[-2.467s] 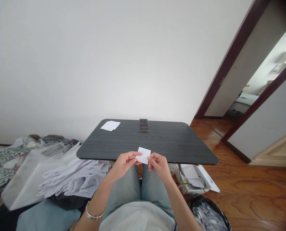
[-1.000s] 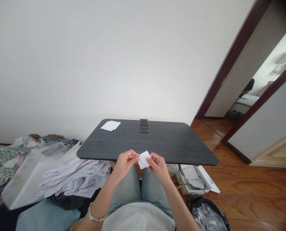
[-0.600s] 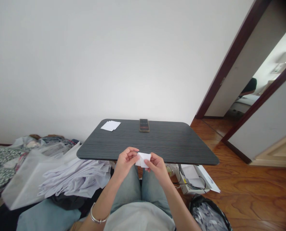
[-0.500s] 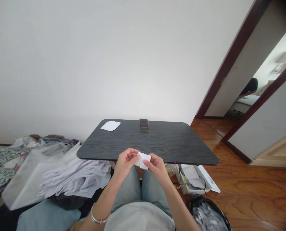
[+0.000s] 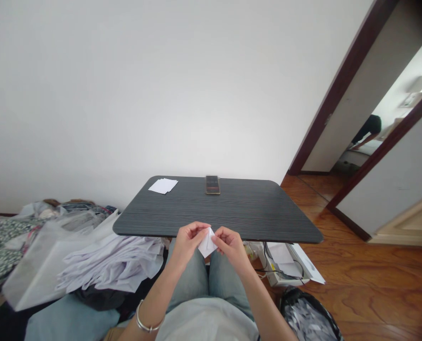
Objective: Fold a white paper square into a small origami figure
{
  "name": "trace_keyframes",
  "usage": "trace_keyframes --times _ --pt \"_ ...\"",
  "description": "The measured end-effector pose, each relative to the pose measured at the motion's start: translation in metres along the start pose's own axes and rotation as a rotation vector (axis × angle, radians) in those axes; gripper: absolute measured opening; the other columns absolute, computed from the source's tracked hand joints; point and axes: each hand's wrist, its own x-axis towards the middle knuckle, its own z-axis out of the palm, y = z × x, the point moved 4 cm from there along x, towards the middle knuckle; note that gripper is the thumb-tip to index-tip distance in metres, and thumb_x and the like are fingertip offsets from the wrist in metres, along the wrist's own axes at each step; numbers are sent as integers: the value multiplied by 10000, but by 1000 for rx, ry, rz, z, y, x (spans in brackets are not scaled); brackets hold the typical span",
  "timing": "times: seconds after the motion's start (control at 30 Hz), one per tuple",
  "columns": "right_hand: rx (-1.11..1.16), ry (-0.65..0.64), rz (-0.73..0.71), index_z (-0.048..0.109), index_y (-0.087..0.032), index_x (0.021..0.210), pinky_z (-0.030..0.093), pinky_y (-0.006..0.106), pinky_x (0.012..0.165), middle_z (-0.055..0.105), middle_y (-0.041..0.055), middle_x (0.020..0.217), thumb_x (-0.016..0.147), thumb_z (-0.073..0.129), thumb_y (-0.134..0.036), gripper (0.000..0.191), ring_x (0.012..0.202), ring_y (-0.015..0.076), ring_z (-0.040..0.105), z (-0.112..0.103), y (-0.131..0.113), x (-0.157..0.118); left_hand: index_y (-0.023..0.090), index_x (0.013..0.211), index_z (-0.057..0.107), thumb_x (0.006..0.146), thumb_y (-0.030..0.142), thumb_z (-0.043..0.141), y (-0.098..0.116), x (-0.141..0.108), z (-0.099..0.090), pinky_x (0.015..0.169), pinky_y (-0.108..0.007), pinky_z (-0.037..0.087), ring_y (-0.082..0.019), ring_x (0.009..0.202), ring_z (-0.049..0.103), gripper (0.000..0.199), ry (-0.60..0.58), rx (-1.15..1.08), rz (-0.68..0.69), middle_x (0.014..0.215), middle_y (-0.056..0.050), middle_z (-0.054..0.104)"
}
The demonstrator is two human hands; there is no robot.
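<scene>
A small folded piece of white paper is held between both hands, just in front of the table's near edge and above my lap. My left hand pinches its upper left side. On the upper right side, my right hand grips it with thumb and fingers. The paper is turned with one corner pointing down, and a crease or fold edge runs down its middle. Farther off, several white paper sheets lie at the back left of the dark table. A phone rests near the back edge.
Folded white cloth and other fabrics are heaped at the left. Below the table's right side stands a white box with cables. A black-bagged bin holds paper scraps. Through the doorway, a person bends over.
The folded paper has been turned so a corner points down, and my fingers have shifted to its upper sides. In the far room, the person's arm has come into view.
</scene>
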Motion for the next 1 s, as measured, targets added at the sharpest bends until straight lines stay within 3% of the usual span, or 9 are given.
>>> trace_keyframes --times 0.3,0.7,0.83,0.93,1.0 --pt "-40 -17 -23 506 -172 617 281 199 431 463 -48 505 736 604 -377 256 435 74 374 1 -4 -1 116 652 599 667 385 647 -6 1 4 469 -202 339 -90 481 468 273 -82 -93 -130 543 0 569" --pt "-47 -13 -14 497 -177 617 271 199 430 432 -61 490 739 600 -362 244 429 74 369 4 -7 -5 143 565 509 681 389 628 -1 -1 5 451 -184 301 -72 481 396 297 -17 19 57 519 32 458" --pt "-44 11 -13 486 -178 616 286 188 404 437 -62 479 738 603 -379 262 404 68 384 2 -2 -3 134 715 584 694 376 627 -4 0 5 509 -199 357 -94 546 474 247 -32 -36 38 623 6 548" --pt "-10 80 -14 484 -183 616 303 179 378 449 -61 471 729 605 -417 286 387 68 399 -1 1 -1 141 889 572 655 369 671 -7 0 6 548 -216 398 -119 599 535 341 -71 -94 -13 733 -19 610" --pt "19 114 -11 486 -184 617 310 174 361 460 -59 474 718 611 -436 299 380 68 406 -2 2 0 143 881 549 634 352 694 -8 0 6 560 -218 410 -128 621 556 354 -83 -109 -18 746 -26 621"
